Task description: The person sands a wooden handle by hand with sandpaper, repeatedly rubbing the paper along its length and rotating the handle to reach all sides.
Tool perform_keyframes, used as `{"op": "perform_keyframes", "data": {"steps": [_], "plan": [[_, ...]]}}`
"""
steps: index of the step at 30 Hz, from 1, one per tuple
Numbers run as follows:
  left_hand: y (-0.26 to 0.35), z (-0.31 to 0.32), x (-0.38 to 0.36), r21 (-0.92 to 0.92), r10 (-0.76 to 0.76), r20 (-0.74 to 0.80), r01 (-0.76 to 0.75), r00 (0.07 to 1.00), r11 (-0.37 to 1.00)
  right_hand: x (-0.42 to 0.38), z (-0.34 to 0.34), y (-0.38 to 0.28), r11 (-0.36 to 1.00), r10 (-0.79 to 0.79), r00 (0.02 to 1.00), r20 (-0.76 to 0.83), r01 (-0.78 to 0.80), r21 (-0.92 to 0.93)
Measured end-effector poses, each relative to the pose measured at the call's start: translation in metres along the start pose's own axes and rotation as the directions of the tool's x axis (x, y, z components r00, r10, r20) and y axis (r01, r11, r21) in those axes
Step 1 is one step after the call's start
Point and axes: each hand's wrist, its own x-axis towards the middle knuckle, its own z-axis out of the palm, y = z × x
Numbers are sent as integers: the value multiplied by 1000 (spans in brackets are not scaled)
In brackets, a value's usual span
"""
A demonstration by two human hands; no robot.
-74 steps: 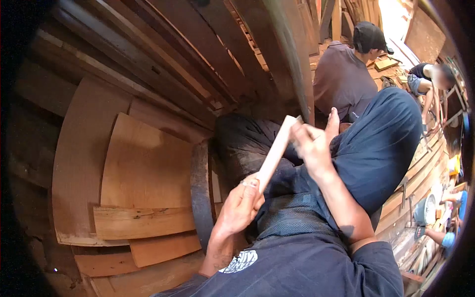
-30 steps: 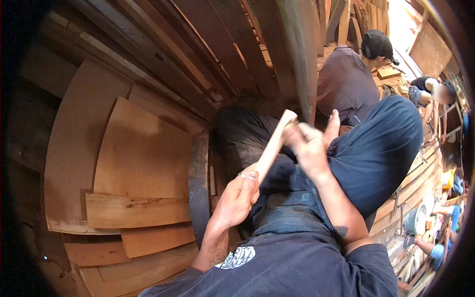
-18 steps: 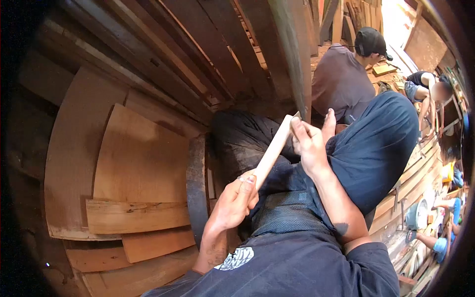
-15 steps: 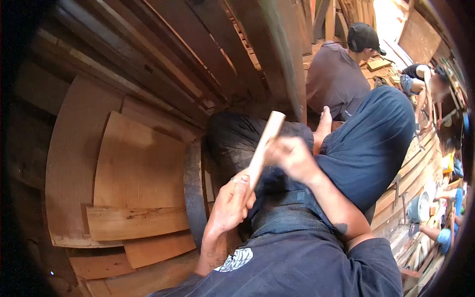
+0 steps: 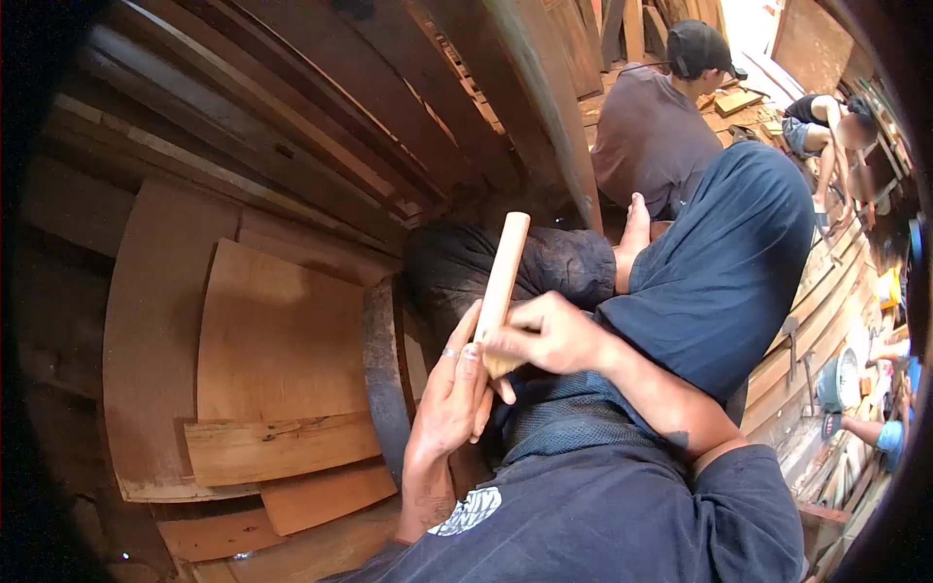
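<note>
A smooth, pale wooden stick (image 5: pixel 507 262) stands slantwise above my lap, its rounded end pointing away from me. My left hand (image 5: pixel 450 398) holds its lower part, with the fingers fairly straight along it and a ring on one finger. From the right, my right hand (image 5: pixel 556 335) has its fingers closed at the stick's lower end, against the left fingertips. The right fingertips are slightly blurred. A yellowish bit shows below them; whether it is the stick's end or a separate piece, I cannot tell.
Wooden boards (image 5: pixel 282 330) lie at the left, and dark planks (image 5: pixel 321 107) lean above them. A person in a cap (image 5: pixel 661 131) sits close by, facing away. Farther right are another crouching person (image 5: pixel 826 131), a round metal tub (image 5: pixel 838 379), long wood strips and a person's leg.
My right hand has moved down from the stick's middle to its lower end. The stick is more upright, and my left fingers are straighter. The view has shifted slightly.
</note>
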Motion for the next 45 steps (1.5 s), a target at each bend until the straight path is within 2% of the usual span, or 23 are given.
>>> {"op": "perform_keyframes", "data": {"steps": [2,4,6,8,9,14,16,18,19,20,22,24,26,27,28,30,31,35,38,40,42,43,45], "plan": [[-1,3,3,-3,3,50,-3,999,1000,10,-11,8,972,-59,932,-357,135,191],[2,6,0,-10,-51,115,52,992,999,12,-38,7,985,-31,856,-517,113,129],[7,6,-1,-17,-102,114,104,988,994,6,-16,5,971,-89,891,-445,177,160],[12,2,-2,31,-99,61,97,993,995,-1,3,12,993,-46,990,-136,60,100],[1,5,4,55,17,6,-17,1000,998,-2,8,10,988,-34,998,-47,40,147],[9,5,-5,89,-140,110,130,984,987,10,-39,2,964,45,856,-514,98,248],[10,5,-6,66,-141,156,132,978,989,3,-36,-2,949,85,865,-494,81,305],[15,3,-5,73,-145,113,137,983,988,0,-8,0,976,-44,950,-308,107,189],[13,-2,-5,76,-154,77,149,985,986,-3,-7,2,991,52,995,-83,-41,125],[11,-5,-5,72,-149,67,144,987,987,-1,4,13,983,3,1000,-29,3,182],[5,-6,-4,112,-96,64,88,993,990,0,-6,3,994,19,997,-77,-11,108],[4,0,-3,82,-79,105,70,991,994,13,-21,17,951,6,882,-470,140,275],[-23,-9,6,143,151,185,-179,971,973,8,-45,6,955,63,853,-518,99,281],[-14,-2,3,87,66,141,-79,988,993,4,-37,4,958,84,889,-451,53,282],[-4,5,1,24,-22,100,20,995,1000,3,-21,6,968,-98,914,-393,180,177],[2,-4,-3,39,-79,82,76,993,996,-4,-5,-3,980,23,1000,4,-24,196],[6,-3,-3,41,-87,74,85,993,996,-2,3,3,978,-20,1000,23,15,210],[3,-2,-3,175,-65,102,47,993,984,9,-44,3,967,115,878,-465,7,254],[0,0,-3,70,-60,119,51,991,996,1,-32,1,970,25,922,-387,71,232],[9,-6,-4,38,-89,116,85,989,996,-2,-10,-2,969,64,996,-61,-47,243],[7,-2,-3,44,-65,65,62,996,997,-2,0,0,981,29,998,60,-40,189],[6,-3,-3,37,-69,70,66,995,997,1,-9,8,998,64,997,34,-64,-13],[3,-5,-4,83,-105,115,96,988,992,10,-20,7,976,-15,938,-346,89,198]]}}
